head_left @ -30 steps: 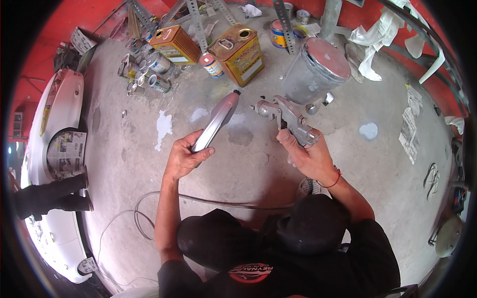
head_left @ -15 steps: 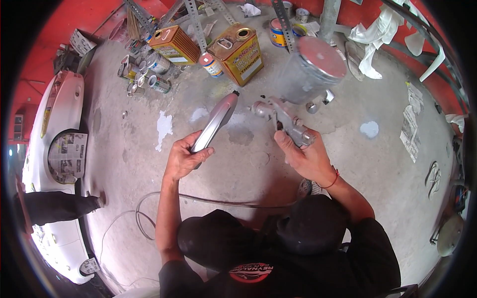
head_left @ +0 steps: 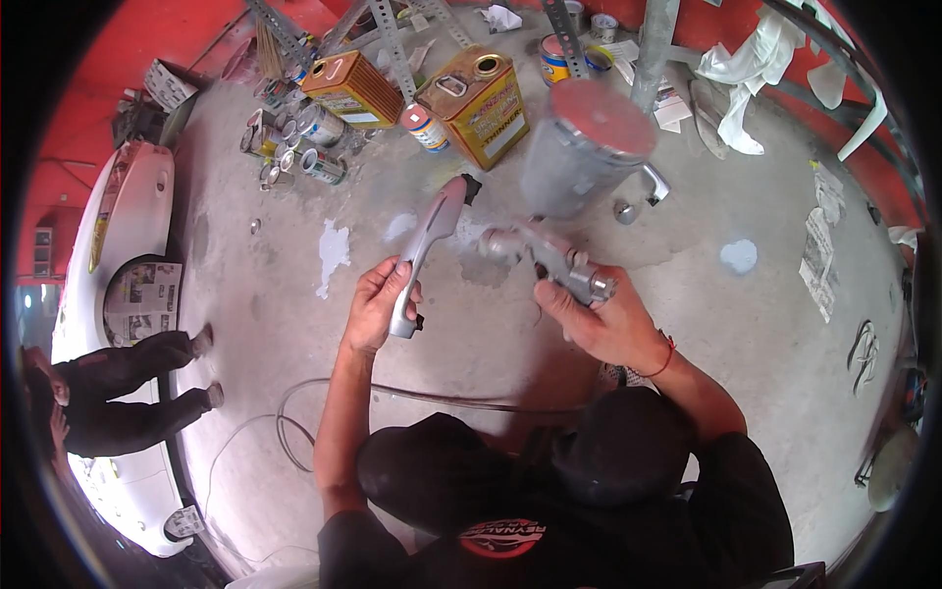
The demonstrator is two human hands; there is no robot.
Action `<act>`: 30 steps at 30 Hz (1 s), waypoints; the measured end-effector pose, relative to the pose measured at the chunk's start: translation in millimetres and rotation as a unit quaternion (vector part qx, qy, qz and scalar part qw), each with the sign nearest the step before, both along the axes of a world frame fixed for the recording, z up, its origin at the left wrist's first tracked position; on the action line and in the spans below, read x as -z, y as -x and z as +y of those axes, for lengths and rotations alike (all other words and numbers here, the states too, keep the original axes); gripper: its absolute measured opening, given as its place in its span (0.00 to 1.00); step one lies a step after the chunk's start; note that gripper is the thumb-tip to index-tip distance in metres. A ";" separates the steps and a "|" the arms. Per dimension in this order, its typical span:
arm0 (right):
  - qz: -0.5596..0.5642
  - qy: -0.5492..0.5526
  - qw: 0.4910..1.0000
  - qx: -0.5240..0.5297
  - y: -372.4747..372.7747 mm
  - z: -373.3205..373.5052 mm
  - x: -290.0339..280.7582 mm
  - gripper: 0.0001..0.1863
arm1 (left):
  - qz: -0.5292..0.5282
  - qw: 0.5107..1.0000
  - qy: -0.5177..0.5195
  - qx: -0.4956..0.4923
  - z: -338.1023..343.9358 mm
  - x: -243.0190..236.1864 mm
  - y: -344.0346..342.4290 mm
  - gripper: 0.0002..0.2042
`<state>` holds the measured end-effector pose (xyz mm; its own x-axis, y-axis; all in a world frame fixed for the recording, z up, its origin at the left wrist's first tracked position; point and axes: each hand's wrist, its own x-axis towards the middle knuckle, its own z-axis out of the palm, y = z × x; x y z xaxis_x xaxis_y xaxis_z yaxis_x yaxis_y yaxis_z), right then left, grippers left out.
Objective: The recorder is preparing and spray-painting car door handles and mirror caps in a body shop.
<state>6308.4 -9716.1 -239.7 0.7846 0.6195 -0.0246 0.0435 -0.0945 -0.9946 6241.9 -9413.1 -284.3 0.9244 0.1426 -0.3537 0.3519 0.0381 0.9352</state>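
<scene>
My left hand (head_left: 375, 304) is closed round the lower part of a silver car door handle (head_left: 444, 212), held tilted above the floor with black pieces at both ends. To its right, my right hand (head_left: 613, 319) grips a metal spray gun (head_left: 564, 260), its nozzle end pointing left toward the handle, a short gap apart. Rising beyond the gun is its large grey paint cup (head_left: 579, 162) with a reddish top. My right fingers are partly hidden behind the gun body, and its front is slightly blurred.
Thinner cans (head_left: 481, 108) and several paint tins (head_left: 319, 128) stand at the far side. A hose (head_left: 442, 398) lies across the floor near my knees. At left, a person in dark trousers (head_left: 137, 398) is beside a white car body (head_left: 137, 206). Newspaper (head_left: 816, 260) lies at right.
The door handle has been turned in my left hand, showing its other side and lower end. The spray gun and cup have shifted left. At left, more of the person has come into view.
</scene>
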 end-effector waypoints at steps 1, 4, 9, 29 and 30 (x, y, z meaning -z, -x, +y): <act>0.001 -0.001 1.000 -0.001 0.0 1.2 2.6 0.25 | -0.004 1.000 0.021 -0.014 1.5 2.0 0.6 0.14; -0.010 0.017 0.994 0.109 -2.2 0.5 10.2 0.23 | -0.022 0.999 0.027 -0.018 3.5 3.9 -0.1 0.13; 0.015 0.066 0.997 0.047 0.6 -6.7 21.8 0.24 | -0.015 0.999 0.027 -0.016 -0.1 2.8 -5.4 0.12; -0.029 0.018 0.998 0.049 -4.3 6.8 13.6 0.19 | 0.017 0.995 -0.097 0.033 -2.8 2.5 -4.4 0.16; -0.004 0.027 0.999 0.031 -4.0 5.3 13.8 0.21 | 0.020 0.994 -0.099 0.035 -3.4 1.3 -4.4 0.16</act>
